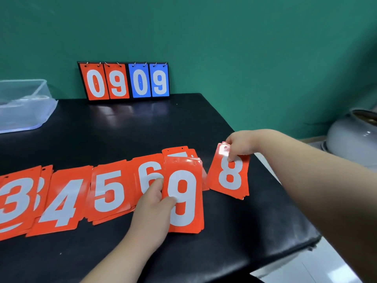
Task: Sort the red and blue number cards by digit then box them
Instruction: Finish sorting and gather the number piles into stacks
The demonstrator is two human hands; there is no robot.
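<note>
I see the left hand (152, 203) pinching a stack of red 9 cards (184, 198), long axis running away from me, digit upright, above the black table (122, 127). The right hand (239, 146) grips the top edge of the red 8 cards (229, 174), tilted slightly clockwise, beside the row of 3 to 6.

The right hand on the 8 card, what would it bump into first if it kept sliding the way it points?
The right hand points left across the table. Going straight on, it would probably first meet the mostly covered red pile behind the 9 cards, though depth is hard to judge.
</note>
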